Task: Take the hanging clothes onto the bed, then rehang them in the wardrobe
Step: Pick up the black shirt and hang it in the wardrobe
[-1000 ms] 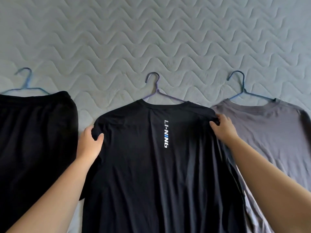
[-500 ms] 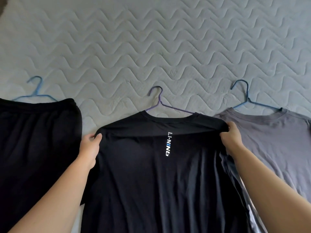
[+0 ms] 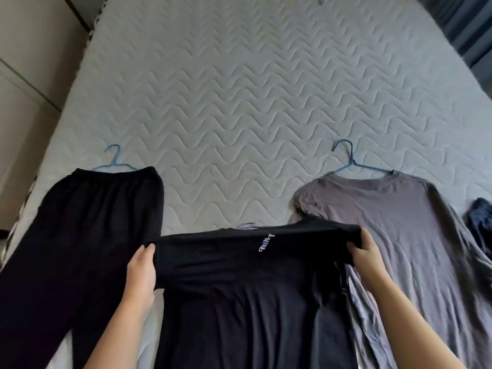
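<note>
Head view. The bed (image 3: 266, 89) carries three garments in a row near its front edge. The black tee (image 3: 253, 302) lies in the middle, raised at its shoulders. Left of the tee lie black trousers (image 3: 80, 249) on a light blue hanger (image 3: 114, 161). Right of the tee lies a grey shirt (image 3: 399, 235) on a darker blue hanger (image 3: 348, 161); the tee's right edge overlaps the shirt. A dark blue cloth (image 3: 479, 225) sits beyond the shirt, cut off by the frame edge. Of the tee's own hanger (image 3: 247, 226) only a pale bit shows at the collar; whether it is properly seated I cannot tell.

Step in hand, as judged: lifting the tee off the bed by its shoulders to carry it to the wardrobe, which is not in view. To do this well, both shoulders should rise level so the hanger does not slip out of the collar, and the tee should come clear of the shirt without dragging it.

Grip. The left hand (image 3: 141, 267) is closed on the tee's left shoulder edge, thumb on top, fabric pinched. The right hand (image 3: 364, 251) is closed on the tee's right shoulder, fingers curled under a fold of cloth. Neither hand touches the trousers or the shirt.
</note>
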Motion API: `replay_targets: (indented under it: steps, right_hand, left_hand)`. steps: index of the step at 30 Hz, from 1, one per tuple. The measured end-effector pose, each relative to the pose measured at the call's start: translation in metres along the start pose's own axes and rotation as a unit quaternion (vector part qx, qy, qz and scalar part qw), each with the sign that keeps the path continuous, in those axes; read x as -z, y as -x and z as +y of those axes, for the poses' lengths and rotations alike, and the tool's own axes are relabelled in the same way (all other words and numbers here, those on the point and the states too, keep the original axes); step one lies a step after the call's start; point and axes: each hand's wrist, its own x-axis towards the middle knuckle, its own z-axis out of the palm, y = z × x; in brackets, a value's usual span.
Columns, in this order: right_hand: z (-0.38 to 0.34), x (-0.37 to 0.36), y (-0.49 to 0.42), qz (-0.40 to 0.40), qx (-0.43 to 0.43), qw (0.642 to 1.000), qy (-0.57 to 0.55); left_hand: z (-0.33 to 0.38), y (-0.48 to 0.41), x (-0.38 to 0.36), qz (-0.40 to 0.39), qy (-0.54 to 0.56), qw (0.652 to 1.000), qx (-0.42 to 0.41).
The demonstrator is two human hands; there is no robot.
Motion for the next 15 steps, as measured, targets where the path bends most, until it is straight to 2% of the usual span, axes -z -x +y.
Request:
replay_targets:
  steps: [3,9,15]
  right_hand:
    - [-0.007,0.017,0.041,-0.015,-0.003,0.999,-0.052]
    - [-0.023,0.055,0.105,-0.040,0.010,0.990,-0.137]
    - [-0.049,0.087,0.143,-0.037,0.030,0.979,-0.200]
  left_hand:
    - [0.003,0.047,0.017,-0.025,0.035,0.999,0.007]
    - [0.002,0.113,0.051,-0.006,0.086,0.996,0.009]
    - [0.025,0.180,0.071,-0.025,0.143,0.988,-0.050]
